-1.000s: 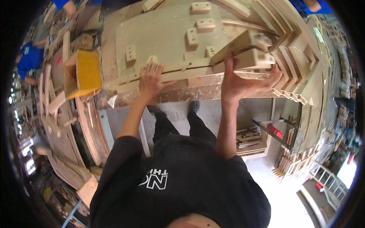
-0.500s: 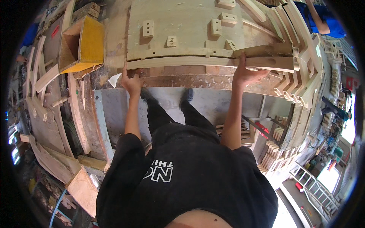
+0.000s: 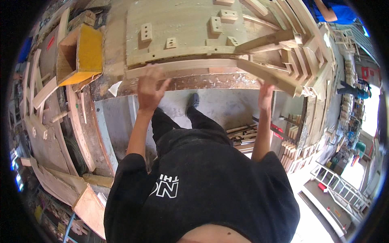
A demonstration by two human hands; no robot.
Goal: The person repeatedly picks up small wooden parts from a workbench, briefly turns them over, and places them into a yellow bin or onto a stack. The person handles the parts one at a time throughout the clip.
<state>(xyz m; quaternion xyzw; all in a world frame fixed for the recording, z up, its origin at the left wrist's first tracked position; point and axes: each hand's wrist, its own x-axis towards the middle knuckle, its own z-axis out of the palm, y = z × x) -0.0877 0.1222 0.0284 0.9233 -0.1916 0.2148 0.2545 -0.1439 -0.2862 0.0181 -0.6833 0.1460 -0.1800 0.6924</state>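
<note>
The left hand (image 3: 150, 89) was spread, fingers straight and thumb well out, its blurred fingertips over the left part of a long wooden strip (image 3: 194, 65); whether they touched it could not be told. The right hand (image 3: 265, 97) pointed upward, fingertips at the lower edge of a slanting wooden bar (image 3: 269, 75); whether it gripped the bar could not be told. The strip lay along the front of the workbench (image 3: 190, 84), and the bar ran from its right end down toward the bench's front edge. Behind the strip lay a pale board (image 3: 178, 26) bearing small drilled blocks (image 3: 146, 32). A second bar (image 3: 265, 42) rested at the board's right, beside a stack of bent wooden frames (image 3: 314, 44). To the left stood a yellow-sided box (image 3: 90, 54), near a white scrap (image 3: 115, 88).
</note>
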